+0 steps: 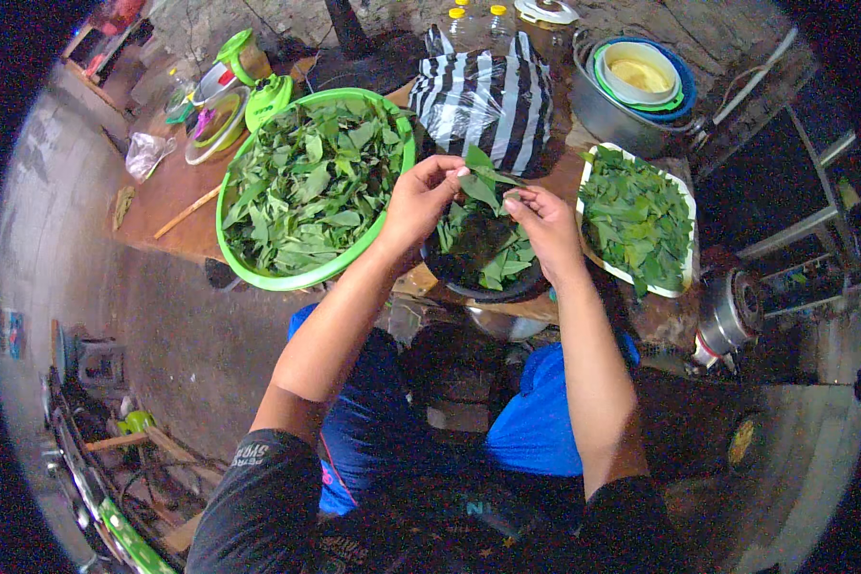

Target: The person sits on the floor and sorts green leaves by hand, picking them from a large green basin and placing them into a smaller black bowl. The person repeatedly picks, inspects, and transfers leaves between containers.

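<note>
My left hand pinches a few green leaves between thumb and fingertips. Close by on the right, the fingertips of my right hand are closed at the lower edge of this small bunch. Both hands are over a dark round bowl with some loose leaves in it. To the left stands a large bright green basin heaped with leaves. On the right, a white rectangular tray holds another pile of leaves.
Behind the bowl sits a black-and-white striped plastic bag. A metal pot with nested plastic bowls stands at the back right. A wooden stick lies on the wooden table. Near the tray is a metal stove-like appliance.
</note>
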`<state>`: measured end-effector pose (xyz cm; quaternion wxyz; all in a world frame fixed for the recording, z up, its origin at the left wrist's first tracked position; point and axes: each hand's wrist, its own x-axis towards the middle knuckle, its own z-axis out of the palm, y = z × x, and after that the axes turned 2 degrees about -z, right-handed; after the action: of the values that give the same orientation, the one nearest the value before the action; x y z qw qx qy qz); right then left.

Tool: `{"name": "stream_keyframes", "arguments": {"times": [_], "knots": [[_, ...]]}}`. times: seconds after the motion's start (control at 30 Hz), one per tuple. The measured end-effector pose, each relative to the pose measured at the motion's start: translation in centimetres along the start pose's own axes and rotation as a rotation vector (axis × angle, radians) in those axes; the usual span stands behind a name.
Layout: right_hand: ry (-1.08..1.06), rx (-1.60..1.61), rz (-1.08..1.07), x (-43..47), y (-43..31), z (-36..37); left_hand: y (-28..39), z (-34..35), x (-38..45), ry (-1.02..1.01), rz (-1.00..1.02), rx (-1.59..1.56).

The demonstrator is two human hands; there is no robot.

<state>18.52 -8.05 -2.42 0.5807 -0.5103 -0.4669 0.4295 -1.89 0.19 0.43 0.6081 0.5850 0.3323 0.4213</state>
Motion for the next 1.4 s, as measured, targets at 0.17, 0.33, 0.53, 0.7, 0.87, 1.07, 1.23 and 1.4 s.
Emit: {"name": "stream_keyframes", "arguments": {"times": [0.17,0.33,0.53,0.7,0.87,1.07,1.23,1.4], "knots": [[0.026,-0.157,-0.038,0.0,-0.1,-1.6,-0.6,0.1,0.3,0.04,-0.06,-0.037],[0.081,-0.081,-0.031,0.1,-0.1,-2.7,-1.0,-0.6,1.1,-0.02,-0.041,0.015],[0.034,0.024,-0.019,0.0,-0.2,-2.4,-2.3,0.6,0.1,-0.135,0.139,0.323],[0.025,0.028,-0.005,0.0,-0.3,-2.1,-2.1,1.4,-0.2,-0.1,0.141,0.386],[-0.014,0.039,0.041,-0.1,-0.2,-1.5,-2.2,1.9,-0.4,-0.196,0.343,0.545],[-0.064,-0.007,-0.045,-0.2,0.1,-0.8,-2.2,1.6,-0.3,-0.18,0.367,0.587],[0.07,0.067,0.019,0.1,0.3,-1.4,-1.9,1.2,-0.4,-0.154,0.4,0.668],[0.111,-0.509,-0.078,0.6,0.2,-2.8,-2.1,0.2,0.2,-0.123,0.289,0.557]]}}
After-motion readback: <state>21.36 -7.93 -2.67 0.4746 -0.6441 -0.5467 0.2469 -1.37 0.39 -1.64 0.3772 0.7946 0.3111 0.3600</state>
